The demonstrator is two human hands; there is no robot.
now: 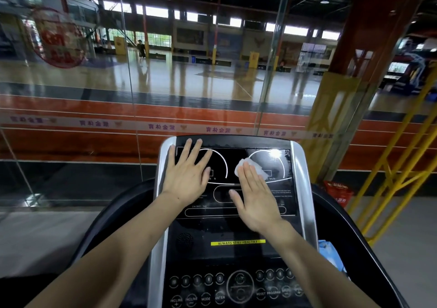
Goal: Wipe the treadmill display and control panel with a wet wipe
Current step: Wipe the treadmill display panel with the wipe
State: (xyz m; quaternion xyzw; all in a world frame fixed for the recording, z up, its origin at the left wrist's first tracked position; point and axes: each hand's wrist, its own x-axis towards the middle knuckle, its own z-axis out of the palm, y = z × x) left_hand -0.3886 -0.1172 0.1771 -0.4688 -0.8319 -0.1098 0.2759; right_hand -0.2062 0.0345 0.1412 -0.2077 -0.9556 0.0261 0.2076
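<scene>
The treadmill's black display [279,184] fills the upper console, framed by silver side rails. Below it lies the control panel [236,286] with round buttons and a yellow strip. My left hand [186,175] lies flat on the display's left half, fingers straight and spread. My right hand [255,196] lies flat on the display's right half and presses a white wet wipe [243,167] against the glass under its fingertips. Most of the wipe is hidden beneath the fingers.
A glass wall [118,94] stands right behind the console, with a sports hall beyond. Something blue [329,254] sits at the console's right side. A red crate [338,191] and a yellow metal frame [397,165] stand to the right.
</scene>
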